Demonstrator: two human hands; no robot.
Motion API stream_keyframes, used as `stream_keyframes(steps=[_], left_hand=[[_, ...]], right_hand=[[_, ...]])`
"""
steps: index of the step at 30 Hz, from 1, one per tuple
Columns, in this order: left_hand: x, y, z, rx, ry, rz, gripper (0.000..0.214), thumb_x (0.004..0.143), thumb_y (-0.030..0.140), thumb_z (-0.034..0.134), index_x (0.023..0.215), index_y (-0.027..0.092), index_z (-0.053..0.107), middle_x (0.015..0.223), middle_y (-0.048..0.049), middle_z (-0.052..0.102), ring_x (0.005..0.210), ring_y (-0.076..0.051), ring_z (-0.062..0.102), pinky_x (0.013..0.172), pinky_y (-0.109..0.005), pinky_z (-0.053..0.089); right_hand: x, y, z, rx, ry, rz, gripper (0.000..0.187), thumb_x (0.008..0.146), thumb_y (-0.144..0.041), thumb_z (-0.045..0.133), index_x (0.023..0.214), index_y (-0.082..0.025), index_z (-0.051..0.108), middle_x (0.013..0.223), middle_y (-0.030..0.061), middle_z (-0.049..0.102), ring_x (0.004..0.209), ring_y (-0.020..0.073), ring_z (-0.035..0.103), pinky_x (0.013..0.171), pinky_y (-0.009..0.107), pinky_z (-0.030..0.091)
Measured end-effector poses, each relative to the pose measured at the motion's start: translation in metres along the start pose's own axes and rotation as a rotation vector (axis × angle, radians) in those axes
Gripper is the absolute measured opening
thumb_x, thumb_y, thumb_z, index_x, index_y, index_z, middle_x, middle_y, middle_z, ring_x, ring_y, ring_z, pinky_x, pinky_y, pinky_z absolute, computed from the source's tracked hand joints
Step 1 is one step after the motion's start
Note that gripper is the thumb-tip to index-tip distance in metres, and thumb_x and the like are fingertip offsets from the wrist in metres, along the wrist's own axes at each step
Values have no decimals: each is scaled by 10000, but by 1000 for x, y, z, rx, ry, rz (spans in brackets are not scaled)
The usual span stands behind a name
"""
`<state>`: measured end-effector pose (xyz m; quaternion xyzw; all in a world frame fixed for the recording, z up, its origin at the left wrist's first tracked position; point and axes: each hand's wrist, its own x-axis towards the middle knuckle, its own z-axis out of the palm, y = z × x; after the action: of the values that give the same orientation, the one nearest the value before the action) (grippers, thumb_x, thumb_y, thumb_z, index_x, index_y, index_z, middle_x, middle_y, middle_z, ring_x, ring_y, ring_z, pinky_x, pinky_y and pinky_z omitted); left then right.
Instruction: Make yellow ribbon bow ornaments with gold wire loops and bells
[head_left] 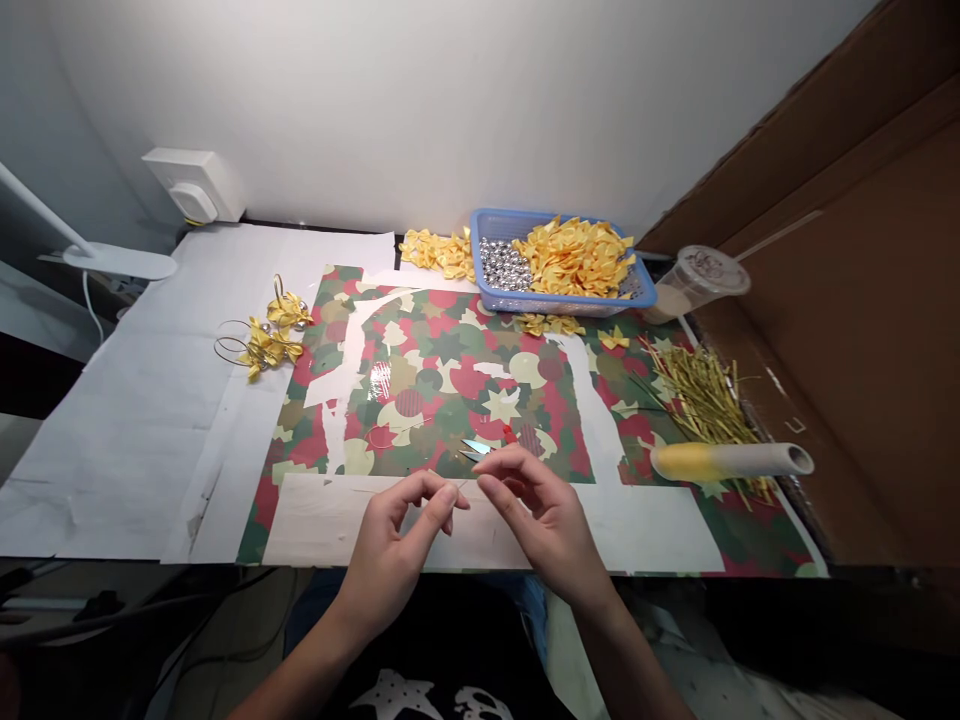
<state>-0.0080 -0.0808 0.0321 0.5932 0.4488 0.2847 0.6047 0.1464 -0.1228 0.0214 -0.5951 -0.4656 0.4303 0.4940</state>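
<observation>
Left hand (394, 550) and right hand (544, 525) pinch what seems a thin wire (466, 483) beside silver-bladed scissors (474, 450); finished gold ribbon ornaments (266, 340) lie left, loose yellow bows (574, 258) fill a far blue plastic basket (570, 307).

Open passage over the patterned sheet, clutter around its edges

The left hand (397, 545) and right hand (544, 525) can pass forward over the patterned paper (442, 350), with small scissors (474, 450) lying just beyond the right hand. To the right, a cardboard tube (731, 461) and gold strands (705, 400) stand in the way. The blue basket (562, 307) blocks the far edge, and gold bows with wire loops (266, 340) obstruct the left.
</observation>
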Motion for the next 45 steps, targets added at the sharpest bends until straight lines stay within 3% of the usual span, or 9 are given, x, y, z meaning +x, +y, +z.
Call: stream_keyframes(steps=[8, 23, 26, 29, 31, 36, 40, 42, 45], left_hand=[[-1, -4, 4, 159, 91, 89, 273, 892, 325, 500, 668, 190, 581, 627, 9, 560, 660, -147, 543, 645, -246, 412], [-2, -7, 5, 293, 142, 177, 249, 892, 309, 495, 698, 198, 606, 625, 3, 583, 650, -158, 554, 659, -271, 423], [-3, -7, 4, 293, 151, 167, 257, 894, 314, 488, 693, 196, 595, 641, -2, 601, 663, -163, 571, 676, -279, 428], [-4, -8, 1, 286, 173, 157, 269, 889, 319, 493, 664, 197, 576, 667, -2, 619, 674, -159, 581, 685, -271, 428], [-5, -10, -5, 279, 205, 151, 269, 881, 323, 503, 653, 199, 572, 670, 3, 616, 686, -155, 584, 686, -258, 430], [-8, -14, -36, 275, 430, 110, 250, 837, 349, 550, 638, 199, 569, 701, 11, 632, 728, -156, 599, 691, -234, 436], [-14, -18, -70, 272, 709, 91, 188, 791, 341, 604, 681, 190, 624, 641, 31, 582, 683, -141, 569, 676, -224, 432], [-18, -21, -85, 233, 801, 113, 135, 786, 300, 614, 736, 182, 658, 641, 37, 571, 668, -128, 546, 675, -216, 428], [-25, -27, -101, 213, 912, 166, 118, 784, 261, 613, 743, 165, 668, 636, 35, 564, 664, -119, 531, 696, -216, 425]], right_hand=[[-2, -3, 5, -236, 23, -147, 108, 862, -238, 577, 912, -210, 667, 748, 23, 643, 546, 122, 464, 490, 264, 396], [-1, -3, 7, -249, 61, -144, 132, 865, -235, 577, 775, -205, 667, 672, 9, 640, 519, 117, 456, 474, 257, 376], [2, 2, -3, -300, 186, -132, 141, 875, -262, 570, 794, -206, 671, 699, 17, 657, 532, 125, 486, 491, 259, 400], [8, 9, -23, -455, 471, -176, 143, 876, -279, 573, 913, -197, 685, 812, 52, 694, 629, 158, 558, 591, 291, 458], [11, 14, -39, -578, 590, -211, 186, 857, -298, 604, 983, -185, 683, 835, 67, 706, 673, 182, 592, 666, 328, 482], [9, 19, -62, -792, 595, -366, 182, 894, -253, 536, 900, -187, 705, 909, 90, 719, 799, 217, 666, 734, 355, 512], [4, 17, -59, -842, 536, -444, 122, 874, -204, 578, 866, -196, 699, 840, 55, 723, 739, 193, 670, 701, 328, 516], [5, 15, -56, -841, 537, -473, 147, 880, -184, 562, 830, -200, 699, 909, 69, 723, 810, 207, 673, 738, 343, 515], [9, 12, -54, -828, 592, -477, 108, 865, -192, 594, 880, -207, 700, 840, 58, 722, 791, 212, 673, 763, 364, 517]])
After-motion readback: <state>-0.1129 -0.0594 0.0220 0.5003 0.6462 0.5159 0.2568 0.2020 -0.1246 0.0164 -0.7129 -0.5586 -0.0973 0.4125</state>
